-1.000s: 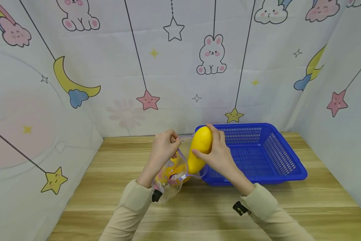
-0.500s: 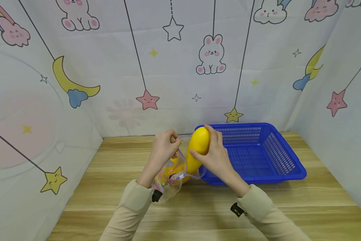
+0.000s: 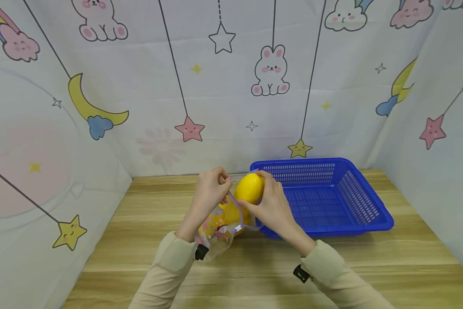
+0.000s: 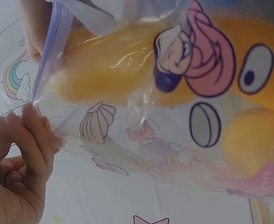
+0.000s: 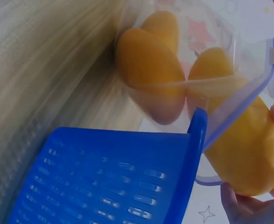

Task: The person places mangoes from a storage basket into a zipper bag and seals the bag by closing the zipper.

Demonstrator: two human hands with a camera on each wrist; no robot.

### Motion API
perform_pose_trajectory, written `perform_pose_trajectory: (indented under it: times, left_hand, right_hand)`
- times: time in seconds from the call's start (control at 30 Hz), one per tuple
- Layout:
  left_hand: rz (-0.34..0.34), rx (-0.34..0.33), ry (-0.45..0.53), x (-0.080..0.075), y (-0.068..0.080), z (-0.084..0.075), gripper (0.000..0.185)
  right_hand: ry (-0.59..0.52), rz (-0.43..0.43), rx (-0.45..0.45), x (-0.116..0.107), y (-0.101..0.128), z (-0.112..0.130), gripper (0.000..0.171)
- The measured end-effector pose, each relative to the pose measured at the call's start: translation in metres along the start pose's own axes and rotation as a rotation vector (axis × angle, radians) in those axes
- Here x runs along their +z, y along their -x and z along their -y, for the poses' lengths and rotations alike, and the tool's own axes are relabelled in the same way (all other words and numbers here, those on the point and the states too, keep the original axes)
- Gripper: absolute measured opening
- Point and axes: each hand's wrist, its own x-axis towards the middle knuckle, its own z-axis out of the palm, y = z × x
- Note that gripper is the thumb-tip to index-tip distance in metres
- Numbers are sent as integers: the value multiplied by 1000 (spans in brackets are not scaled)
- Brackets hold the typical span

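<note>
A clear zip bag [image 3: 215,246] with cartoon prints and a purple zip edge stands open on the table. My left hand [image 3: 210,191] pinches the bag's rim at its left side. With thumb and fingers my right hand [image 3: 273,208] grips a yellow mango [image 3: 249,189] at the bag's mouth. In the right wrist view the mango's lower part is inside the bag, and its upper end [image 5: 249,172] sticks out in my fingers. Several more mangoes lie deeper in the bag, among them an orange-yellow mango [image 5: 151,77]. A white slider [image 3: 237,228] sits on the zip edge.
Directly right of the bag is a blue plastic basket [image 3: 364,214] with slotted walls; its near-left rim is close to the bag's mouth. Both stand on a wood-grain table [image 3: 146,214]. A printed cloth [image 3: 231,103] hangs behind and at the sides.
My right hand has moved down and left, taking the mango further into the bag's mouth and tilting it. The left hand keeps its place on the rim.
</note>
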Motion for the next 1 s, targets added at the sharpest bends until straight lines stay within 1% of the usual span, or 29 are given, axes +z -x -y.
perform_pose_trajectory:
  times: [0.13,0.3,0.37,0.5,0.6,0.8,1.0]
  left_hand:
    - [0,0,-1,0,0,0,6]
    - [6,-7,-8,0,-1,-1,8]
    - [12,-12,-10,0,-1,-2,8]
    - [21,-27,-6,0,-2,-3,9]
    - [21,-32,1,1,-2,-3,9]
    - [21,-25,6,1,-2,-4,9]
    - [13,-27,2,0,-2,-4,9]
  right_hand:
    - [-27,34,-9,1,2,-1,80]
    - [-58,54,-52,0,3,-3,75]
    - [-61,60,-68,-1,4,-4,66]
    - [-70,94,-89,-1,6,-5,44]
    - [-79,129,-98,-1,7,-5,35]
    - [-80,134,-135,-4,6,-8,26]
    - [-55,152,-164,-16,-1,-12,21]
